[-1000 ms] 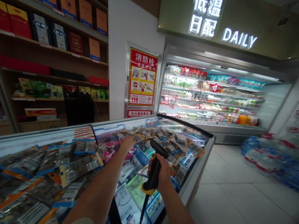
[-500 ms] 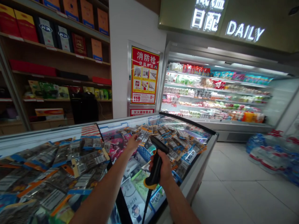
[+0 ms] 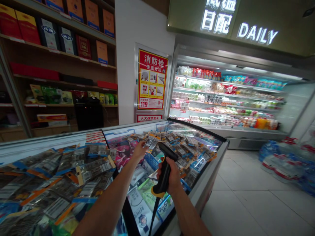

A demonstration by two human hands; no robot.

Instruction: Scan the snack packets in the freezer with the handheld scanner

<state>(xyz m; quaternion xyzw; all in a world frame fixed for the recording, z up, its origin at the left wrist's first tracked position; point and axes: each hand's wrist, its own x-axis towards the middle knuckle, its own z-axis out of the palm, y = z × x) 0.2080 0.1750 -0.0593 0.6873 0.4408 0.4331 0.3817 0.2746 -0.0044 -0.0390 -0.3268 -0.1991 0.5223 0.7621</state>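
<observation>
In my right hand (image 3: pixel 173 173) I grip a black and yellow barcode scanner (image 3: pixel 164 175), its head tilted up toward the far left and its cord hanging down. My left hand (image 3: pixel 140 150) reaches over the chest freezer, fingers closed on the edge of a clear plastic packet (image 3: pixel 150 142) with an orange and blue header. That packet lies at the near left of a heap of similar packets (image 3: pixel 183 149) on the glass lid. The scanner's head is close to the packet, apart from it. Beneath the glass a blue basket (image 3: pixel 151 161) and bagged goods (image 3: pixel 141 209) show.
More packets (image 3: pixel 56 177) cover the left part of the freezer, whose rim (image 3: pixel 209 178) borders the tiled floor (image 3: pixel 241 183). Shelves (image 3: pixel 59 55) with boxes stand at the back left. A lit open fridge (image 3: pixel 228 98) is at the back right, with water bottles (image 3: pixel 280 160) on the floor beside it.
Almost nothing differs. Both hands and the scanner stay nearly in place, with the packet at my left fingers slightly shifted.
</observation>
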